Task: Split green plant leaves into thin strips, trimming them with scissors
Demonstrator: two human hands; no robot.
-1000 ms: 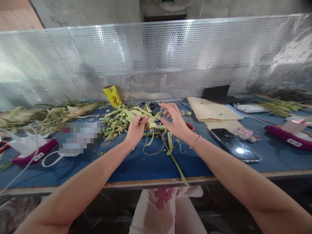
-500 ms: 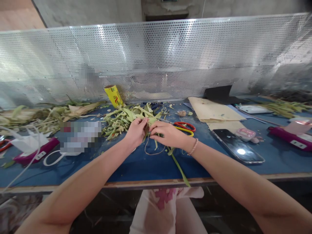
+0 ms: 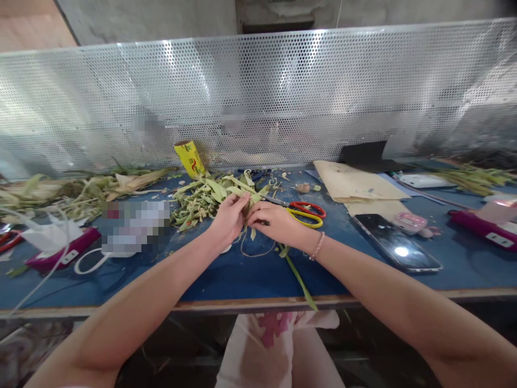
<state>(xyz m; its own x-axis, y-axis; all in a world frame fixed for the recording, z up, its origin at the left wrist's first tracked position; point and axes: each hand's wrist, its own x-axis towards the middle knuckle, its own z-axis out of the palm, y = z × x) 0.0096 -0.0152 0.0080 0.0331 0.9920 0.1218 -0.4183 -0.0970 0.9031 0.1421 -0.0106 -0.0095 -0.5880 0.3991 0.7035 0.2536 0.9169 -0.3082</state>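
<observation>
Above the blue tabletop my left hand point(image 3: 229, 220) and my right hand point(image 3: 277, 221) meet, fingertips almost touching. Both are closed on pale green leafy stems point(image 3: 253, 234), whose middle the fingers hide. From below the hands a thin brown string point(image 3: 258, 255) loops over the table; whether a finger grips it I cannot tell. A pile of leafy stems point(image 3: 196, 202) lies just beyond my left hand. Behind my right hand rest scissors point(image 3: 309, 209) with one red and one yellow handle. One long green stem point(image 3: 299, 280) reaches the front edge.
A yellow tube point(image 3: 189, 160) leans at the back. On the right lie brown paper point(image 3: 359, 183), a phone point(image 3: 398, 245) and a pink case point(image 3: 410, 222). Withered stalks point(image 3: 97, 194) and a purple box with tissues point(image 3: 81, 247) occupy the left. A perforated metal screen point(image 3: 258, 97) stands behind.
My right fingers have drawn in closer around the stems, and my left hand has turned slightly. A leaf tip now hangs below the fingers. The other things lie as before.
</observation>
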